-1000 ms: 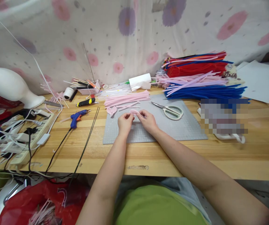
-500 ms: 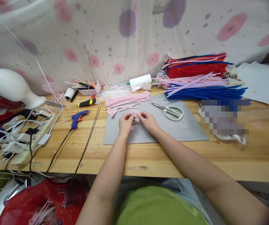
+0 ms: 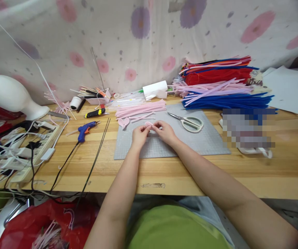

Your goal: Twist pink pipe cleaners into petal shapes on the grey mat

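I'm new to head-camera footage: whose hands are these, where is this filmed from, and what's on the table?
No machine here: these are a person's bare hands, filmed by a camera worn on their head, looking forward and down. The left hand and right hand pinch a small pink fuzzy piece between them, above a grey mat on a wooden table. Scissors lie on the mat, right of the hands; a blue glue gun lies left of it.
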Demonstrator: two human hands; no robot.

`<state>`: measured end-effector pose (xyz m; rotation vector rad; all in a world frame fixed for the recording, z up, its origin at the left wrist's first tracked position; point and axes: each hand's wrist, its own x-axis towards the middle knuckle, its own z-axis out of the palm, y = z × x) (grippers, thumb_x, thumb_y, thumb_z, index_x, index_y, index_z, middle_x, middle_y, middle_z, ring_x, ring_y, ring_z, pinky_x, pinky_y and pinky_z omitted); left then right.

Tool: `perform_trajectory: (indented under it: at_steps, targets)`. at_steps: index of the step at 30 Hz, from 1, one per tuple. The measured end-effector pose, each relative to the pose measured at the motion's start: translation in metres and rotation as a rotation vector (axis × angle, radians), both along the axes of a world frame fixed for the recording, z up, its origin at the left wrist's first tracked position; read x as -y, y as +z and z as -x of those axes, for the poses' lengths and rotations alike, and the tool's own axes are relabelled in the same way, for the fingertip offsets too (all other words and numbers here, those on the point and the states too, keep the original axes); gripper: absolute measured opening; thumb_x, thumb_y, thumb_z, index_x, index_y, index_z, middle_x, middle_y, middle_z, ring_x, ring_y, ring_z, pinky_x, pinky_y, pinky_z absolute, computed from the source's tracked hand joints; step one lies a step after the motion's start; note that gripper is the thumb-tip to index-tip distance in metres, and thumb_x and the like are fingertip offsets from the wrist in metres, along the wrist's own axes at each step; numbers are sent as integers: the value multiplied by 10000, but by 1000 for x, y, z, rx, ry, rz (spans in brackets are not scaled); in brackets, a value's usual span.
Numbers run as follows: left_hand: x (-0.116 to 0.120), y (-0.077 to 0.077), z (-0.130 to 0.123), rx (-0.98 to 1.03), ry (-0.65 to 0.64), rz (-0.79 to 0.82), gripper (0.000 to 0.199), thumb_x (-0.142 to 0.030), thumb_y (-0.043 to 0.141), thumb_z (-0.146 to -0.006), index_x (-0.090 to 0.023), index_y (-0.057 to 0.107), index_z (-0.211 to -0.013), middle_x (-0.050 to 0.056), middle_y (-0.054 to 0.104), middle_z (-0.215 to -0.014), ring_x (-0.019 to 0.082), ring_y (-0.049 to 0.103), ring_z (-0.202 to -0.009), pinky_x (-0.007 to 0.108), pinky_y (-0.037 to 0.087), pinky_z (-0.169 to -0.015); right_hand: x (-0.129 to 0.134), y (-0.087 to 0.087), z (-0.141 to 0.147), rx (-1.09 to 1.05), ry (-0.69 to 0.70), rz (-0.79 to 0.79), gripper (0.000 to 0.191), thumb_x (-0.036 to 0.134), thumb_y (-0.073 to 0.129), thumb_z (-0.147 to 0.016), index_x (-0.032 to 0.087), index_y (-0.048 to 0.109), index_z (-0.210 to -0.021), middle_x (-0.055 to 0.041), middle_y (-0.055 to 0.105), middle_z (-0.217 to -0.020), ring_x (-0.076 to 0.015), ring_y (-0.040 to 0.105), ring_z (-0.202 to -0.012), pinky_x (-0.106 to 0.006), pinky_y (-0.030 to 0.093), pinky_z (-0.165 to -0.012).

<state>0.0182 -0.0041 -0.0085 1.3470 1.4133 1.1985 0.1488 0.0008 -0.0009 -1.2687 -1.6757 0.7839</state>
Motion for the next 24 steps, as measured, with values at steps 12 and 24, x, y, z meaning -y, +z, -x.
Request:
perform_trajectory:
  at_steps: [12, 24]
  targets:
    - [2, 0, -3, -53, 118, -33, 228, -352, 585, -623, -152, 550, -518, -30, 484, -471, 72, 422, -474, 188, 338, -477, 4, -4, 6, 85, -97, -73, 149, 297, 431, -769, 182, 507, -714, -34, 555, -737, -148, 484, -707, -276, 361, -669]
    - [4, 16, -6, 240, 55, 12, 260, -351, 609, -619, -164, 605, -801, 24, 622, -741, 112, 554, -624, 228, 439, -554, 2, -6, 2, 63, -53, -7, 174, 324, 461, -755, 177, 552, -740, -34, 593, -755, -144, 508, -705, -273, 373, -674]
